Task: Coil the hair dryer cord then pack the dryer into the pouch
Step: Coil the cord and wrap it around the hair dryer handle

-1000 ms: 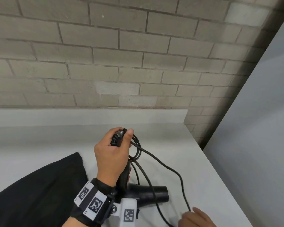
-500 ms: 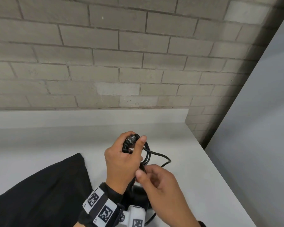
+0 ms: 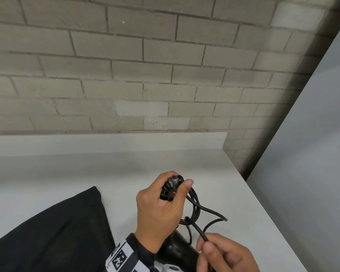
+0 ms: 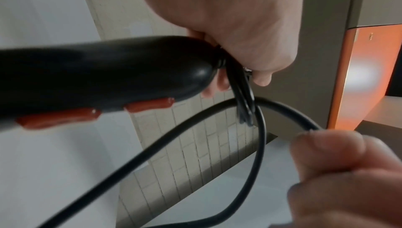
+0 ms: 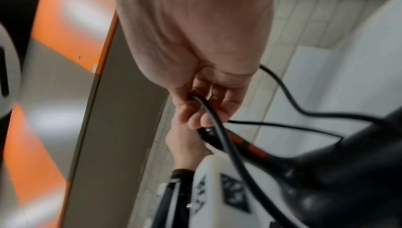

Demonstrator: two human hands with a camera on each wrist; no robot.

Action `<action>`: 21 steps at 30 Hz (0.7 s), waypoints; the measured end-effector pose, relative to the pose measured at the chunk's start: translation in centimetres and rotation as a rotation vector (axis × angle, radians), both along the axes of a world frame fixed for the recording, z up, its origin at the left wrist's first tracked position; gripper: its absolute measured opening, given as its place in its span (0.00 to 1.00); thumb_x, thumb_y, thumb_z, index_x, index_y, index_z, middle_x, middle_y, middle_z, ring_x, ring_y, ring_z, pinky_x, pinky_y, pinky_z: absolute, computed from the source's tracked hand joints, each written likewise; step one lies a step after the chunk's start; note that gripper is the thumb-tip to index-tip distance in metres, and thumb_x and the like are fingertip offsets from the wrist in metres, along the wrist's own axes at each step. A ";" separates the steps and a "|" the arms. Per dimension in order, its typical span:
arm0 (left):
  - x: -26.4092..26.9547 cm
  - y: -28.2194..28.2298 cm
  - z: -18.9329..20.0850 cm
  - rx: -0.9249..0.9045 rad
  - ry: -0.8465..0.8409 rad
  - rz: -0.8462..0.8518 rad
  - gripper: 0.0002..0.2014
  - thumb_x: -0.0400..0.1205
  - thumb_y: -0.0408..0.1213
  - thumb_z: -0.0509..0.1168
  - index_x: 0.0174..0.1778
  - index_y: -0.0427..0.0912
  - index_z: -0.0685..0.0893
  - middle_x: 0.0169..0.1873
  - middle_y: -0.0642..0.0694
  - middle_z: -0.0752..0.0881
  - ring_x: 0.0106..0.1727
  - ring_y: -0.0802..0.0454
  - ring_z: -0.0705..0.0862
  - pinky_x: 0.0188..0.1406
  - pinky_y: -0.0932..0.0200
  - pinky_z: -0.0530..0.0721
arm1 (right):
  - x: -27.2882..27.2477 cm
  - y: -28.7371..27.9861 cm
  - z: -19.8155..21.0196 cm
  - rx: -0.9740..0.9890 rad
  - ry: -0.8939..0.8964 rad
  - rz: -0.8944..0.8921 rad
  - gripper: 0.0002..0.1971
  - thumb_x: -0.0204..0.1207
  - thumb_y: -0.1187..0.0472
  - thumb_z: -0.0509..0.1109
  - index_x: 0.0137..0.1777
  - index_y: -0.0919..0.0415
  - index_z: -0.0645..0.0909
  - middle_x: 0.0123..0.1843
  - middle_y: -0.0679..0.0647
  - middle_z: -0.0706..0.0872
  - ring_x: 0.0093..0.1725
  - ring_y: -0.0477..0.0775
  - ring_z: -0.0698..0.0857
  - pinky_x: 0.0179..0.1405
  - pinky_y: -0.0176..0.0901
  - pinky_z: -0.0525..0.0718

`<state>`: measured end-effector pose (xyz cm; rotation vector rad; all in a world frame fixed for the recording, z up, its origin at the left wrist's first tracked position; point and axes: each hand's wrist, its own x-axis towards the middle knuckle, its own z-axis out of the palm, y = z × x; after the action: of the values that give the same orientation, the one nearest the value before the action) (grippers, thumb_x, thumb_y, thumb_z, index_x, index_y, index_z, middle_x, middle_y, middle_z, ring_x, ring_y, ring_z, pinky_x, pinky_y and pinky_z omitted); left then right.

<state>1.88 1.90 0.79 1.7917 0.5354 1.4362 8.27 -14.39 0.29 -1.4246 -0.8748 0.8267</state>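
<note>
My left hand (image 3: pixel 165 201) grips the end of the black hair dryer's handle (image 4: pixel 104 76) together with several loops of the black cord (image 3: pixel 194 203) bunched under the thumb. The handle carries red switches (image 4: pixel 58 118). The dryer body (image 3: pixel 177 250) hangs below that hand, partly hidden by both wrists. My right hand (image 3: pixel 222 252) pinches a loose stretch of cord (image 4: pixel 280 109) between thumb and fingers, just right of and below the left hand. A free loop of cord (image 3: pixel 214 216) bulges out to the right between them. The black pouch (image 3: pixel 47 232) lies flat on the counter at lower left.
The white counter (image 3: pixel 86 173) ends in a low white upstand against a grey brick wall (image 3: pixel 145 75). Its right edge (image 3: pixel 263 213) drops off beside a pale grey panel. An orange panel (image 4: pixel 369 76) shows in the wrist views.
My right hand has come up from the counter's front edge, taken the cord beside the left hand and now draws it down and right. The long trailing cord has shortened to a small loop.
</note>
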 end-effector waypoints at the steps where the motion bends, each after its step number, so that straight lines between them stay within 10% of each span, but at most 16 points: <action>1: 0.0 -0.1 0.0 -0.023 -0.013 -0.005 0.16 0.78 0.64 0.68 0.46 0.55 0.85 0.24 0.55 0.87 0.25 0.57 0.88 0.27 0.54 0.84 | -0.1 0.0 0.3 0.028 0.030 0.001 0.14 0.69 0.44 0.70 0.37 0.55 0.87 0.24 0.60 0.84 0.21 0.52 0.74 0.24 0.34 0.72; 12: -0.7 0.6 0.2 -0.163 -0.051 0.002 0.13 0.75 0.58 0.72 0.41 0.52 0.88 0.26 0.52 0.86 0.23 0.55 0.83 0.28 0.59 0.84 | -0.8 4.7 4.9 0.145 0.085 -0.053 0.12 0.76 0.52 0.65 0.40 0.58 0.87 0.24 0.55 0.80 0.17 0.47 0.66 0.18 0.32 0.65; 21: -0.5 0.8 0.3 -0.336 -0.144 0.075 0.11 0.73 0.58 0.72 0.39 0.55 0.88 0.20 0.48 0.83 0.19 0.45 0.82 0.25 0.49 0.84 | 1.3 2.2 10.3 0.355 -0.079 0.083 0.23 0.66 0.36 0.75 0.40 0.59 0.88 0.21 0.52 0.78 0.19 0.45 0.67 0.19 0.29 0.64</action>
<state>1.39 2.67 1.13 1.4064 0.7275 1.4180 9.57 -12.14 10.62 -1.1213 -1.0880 0.6413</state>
